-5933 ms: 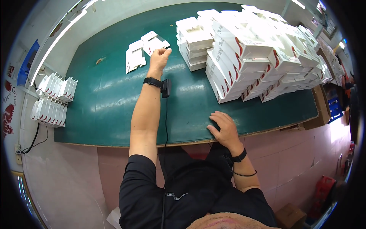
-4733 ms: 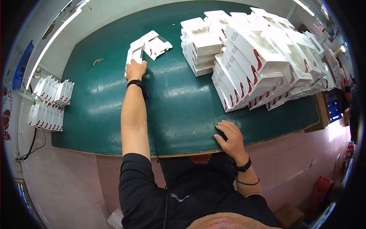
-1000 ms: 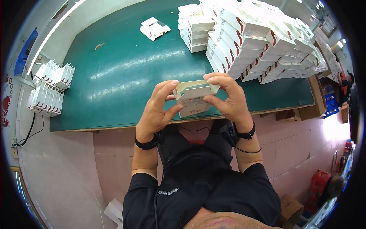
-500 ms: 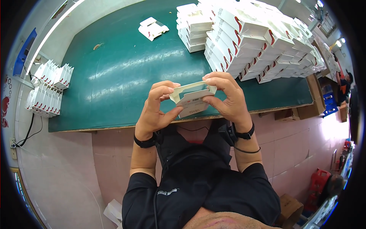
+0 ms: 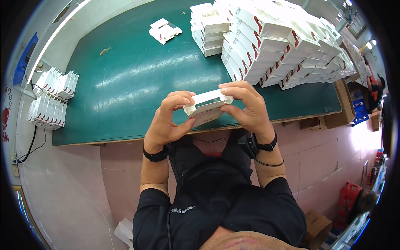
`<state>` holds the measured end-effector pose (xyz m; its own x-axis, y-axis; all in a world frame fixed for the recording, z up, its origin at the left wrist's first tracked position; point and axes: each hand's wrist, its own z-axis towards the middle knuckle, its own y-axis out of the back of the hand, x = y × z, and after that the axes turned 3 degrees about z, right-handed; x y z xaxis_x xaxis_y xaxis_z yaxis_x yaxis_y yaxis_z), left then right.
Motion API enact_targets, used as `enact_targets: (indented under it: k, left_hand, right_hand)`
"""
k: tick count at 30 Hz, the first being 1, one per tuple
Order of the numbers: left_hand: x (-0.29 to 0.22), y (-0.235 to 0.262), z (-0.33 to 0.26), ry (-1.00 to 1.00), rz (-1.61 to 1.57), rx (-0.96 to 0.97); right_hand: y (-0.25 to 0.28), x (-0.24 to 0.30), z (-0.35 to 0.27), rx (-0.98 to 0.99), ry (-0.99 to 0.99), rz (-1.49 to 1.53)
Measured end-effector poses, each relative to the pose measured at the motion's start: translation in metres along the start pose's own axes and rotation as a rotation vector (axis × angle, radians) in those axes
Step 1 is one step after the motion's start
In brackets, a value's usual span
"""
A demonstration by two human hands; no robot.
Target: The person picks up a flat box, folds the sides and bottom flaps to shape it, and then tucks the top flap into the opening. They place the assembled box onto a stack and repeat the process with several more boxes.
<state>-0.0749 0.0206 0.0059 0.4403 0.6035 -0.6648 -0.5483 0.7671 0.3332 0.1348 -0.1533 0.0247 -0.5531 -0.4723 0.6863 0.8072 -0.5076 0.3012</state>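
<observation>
Between my two hands, above the near edge of the green table (image 5: 137, 96), is a small white cardboard box (image 5: 207, 115) with a window-like opening. My left hand (image 5: 168, 116) is closed on its left end, thumb at the near side and fingers at the far side. At the right end, my right hand (image 5: 246, 104) pinches it the same way, its fingers lying over the top corner. Printing shows on the panel facing me. The inside of the box is mostly hidden.
A tall pile of white boxes (image 5: 266, 46) with red marks fills the table's right side, beside a smaller stack (image 5: 211, 29). One loose flattened carton (image 5: 165, 31) lies at the far middle. More white boxes (image 5: 48, 109) stand at the left end. Brown cartons (image 5: 339, 114) sit at the right.
The box has tilted in my hands, so its opening looks narrower and a white flap now spans the top. My left hand has shifted slightly left and down.
</observation>
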Motion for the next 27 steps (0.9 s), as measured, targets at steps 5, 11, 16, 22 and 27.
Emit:
enact_targets:
  k: [5, 11, 16, 22, 27]
  left_hand:
    - [-0.003, 0.005, 0.005, 0.015, 0.062, 0.087]
    - [-0.001, 0.005, 0.005, 0.023, 0.074, 0.090]
    - [-0.003, 0.007, 0.003, 0.062, 0.073, 0.089]
    - [-0.015, 0.009, 0.012, 0.062, 0.215, 0.117]
    - [-0.018, 0.005, 0.013, 0.077, 0.149, 0.055]
  right_hand:
    - [0.001, 0.001, 0.002, 0.019, 0.001, -0.006]
    - [0.003, 0.002, 0.003, 0.031, 0.016, -0.027]
    - [-0.005, 0.000, -0.002, -0.083, -0.162, 0.226]
    - [-0.002, -0.010, -0.004, -0.040, 0.011, 0.095]
    - [0.002, -0.003, -0.002, 0.000, 0.040, 0.012]
